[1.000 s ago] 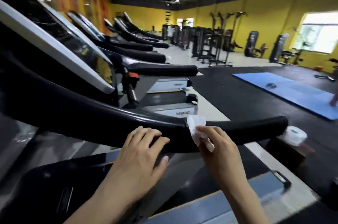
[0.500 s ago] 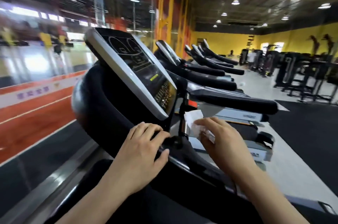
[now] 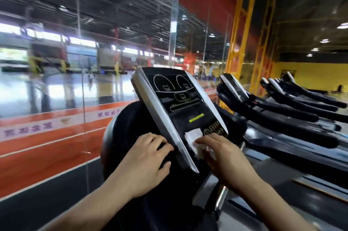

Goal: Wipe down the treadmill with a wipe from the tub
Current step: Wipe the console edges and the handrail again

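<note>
The treadmill's black console with a silver rim tilts up in front of me. My right hand presses a white wipe flat against the lower part of the console face, beside the keypad, fingers fairly straight. My left hand rests on the black padded housing just left of the console's silver edge, fingers loosely bent over it. The tub is out of view.
A row of other treadmills runs off to the right. A glass wall stands just behind the console, with an orange track and a hall beyond. Yellow steel posts rise at the right.
The view swung left from the side handrail to the console. My right hand carried the wipe from the handrail up onto the console face. My left hand shifted from the rail to the housing.
</note>
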Demonstrator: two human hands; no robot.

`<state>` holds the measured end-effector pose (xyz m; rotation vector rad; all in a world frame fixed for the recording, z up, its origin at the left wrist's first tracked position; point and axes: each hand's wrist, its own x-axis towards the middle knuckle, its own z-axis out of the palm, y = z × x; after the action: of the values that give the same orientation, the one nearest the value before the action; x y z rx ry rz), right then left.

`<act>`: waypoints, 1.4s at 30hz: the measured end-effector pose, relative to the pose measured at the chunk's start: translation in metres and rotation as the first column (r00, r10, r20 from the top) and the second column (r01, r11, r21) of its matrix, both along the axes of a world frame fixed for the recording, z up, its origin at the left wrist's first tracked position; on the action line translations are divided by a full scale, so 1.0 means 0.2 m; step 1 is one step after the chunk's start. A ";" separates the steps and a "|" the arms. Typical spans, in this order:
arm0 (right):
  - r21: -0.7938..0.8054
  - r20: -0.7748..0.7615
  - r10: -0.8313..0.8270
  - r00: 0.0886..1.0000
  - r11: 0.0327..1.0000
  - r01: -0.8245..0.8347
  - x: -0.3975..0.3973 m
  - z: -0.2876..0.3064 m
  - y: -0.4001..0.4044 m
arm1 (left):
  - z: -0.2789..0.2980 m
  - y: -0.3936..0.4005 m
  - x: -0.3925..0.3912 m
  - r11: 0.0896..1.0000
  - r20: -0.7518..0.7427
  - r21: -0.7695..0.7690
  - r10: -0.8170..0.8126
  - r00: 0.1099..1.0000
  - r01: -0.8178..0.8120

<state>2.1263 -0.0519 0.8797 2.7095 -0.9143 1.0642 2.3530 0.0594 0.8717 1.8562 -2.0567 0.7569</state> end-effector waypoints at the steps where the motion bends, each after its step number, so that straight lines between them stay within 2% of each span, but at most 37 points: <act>1: 0.000 0.018 0.030 0.999 1.000 -0.030 0.04 0.02 -0.06 | 0.03 -0.03 0.03 1.000 0.015 0.013 0.023 1.000 -0.023; 6: 0.015 0.123 0.103 0.987 0.994 -0.106 0.27 0.15 -0.33 | 0.18 -0.23 0.23 0.989 0.092 0.011 0.146 0.985 -0.147; 9: 0.032 0.175 0.113 0.978 0.992 -0.120 0.41 0.24 -0.49 | 0.27 -0.34 0.36 0.981 0.088 0.014 0.189 0.978 -0.191; 12: 0.109 0.283 0.097 0.954 0.985 -0.133 0.56 0.35 -0.66 | 0.34 -0.43 0.48 0.980 0.058 0.061 0.185 0.981 -0.189; 16: 0.191 0.438 0.068 0.896 0.967 -0.166 0.78 0.52 -0.90 | 0.29 -0.49 0.56 0.991 0.021 0.021 0.132 0.991 -0.132; 21: 0.145 0.557 0.048 0.829 0.977 -0.154 1.00 0.70 -1.11 | 0.24 -0.50 0.57 0.996 -0.027 0.006 0.094 0.995 -0.094; 24: 0.195 0.570 -0.023 0.821 0.975 -0.109 1.12 0.76 -1.28 | 0.23 -0.51 0.57 0.996 -0.030 -0.029 0.089 0.996 -0.090; 28: 0.363 0.490 -0.033 0.871 0.916 -0.169 1.28 0.75 -1.43 | 0.23 -0.50 0.57 0.996 -0.031 -0.031 0.081 0.996 -0.082; 31: 0.337 0.532 0.052 0.845 0.903 -0.267 1.34 0.68 -1.36 | 0.22 -0.51 0.57 0.997 -0.042 -0.038 0.069 0.997 -0.071; 34: 0.198 0.528 0.279 0.802 0.878 -0.436 1.33 0.62 -1.19 | 0.22 -0.51 0.57 0.997 -0.046 -0.048 0.063 0.997 -0.065; 38: 0.096 0.415 0.596 0.688 0.723 -0.684 1.32 0.55 -0.92 | 0.22 -0.51 0.56 0.996 -0.041 -0.052 0.072 0.997 -0.075; 40: 0.094 0.383 0.633 0.673 0.698 -0.710 1.31 0.57 -0.91 | 0.23 -0.50 0.56 0.997 -0.048 -0.033 0.074 0.996 -0.075; 42: 0.070 0.370 0.592 0.716 0.751 -0.657 1.30 0.59 -0.98 | 0.23 -0.50 0.56 0.997 -0.054 -0.035 0.073 0.996 -0.075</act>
<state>2.3872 -0.2487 0.9975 3.1639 -0.0622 1.6553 2.4646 -0.0410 0.9178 1.9204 -1.9386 0.7508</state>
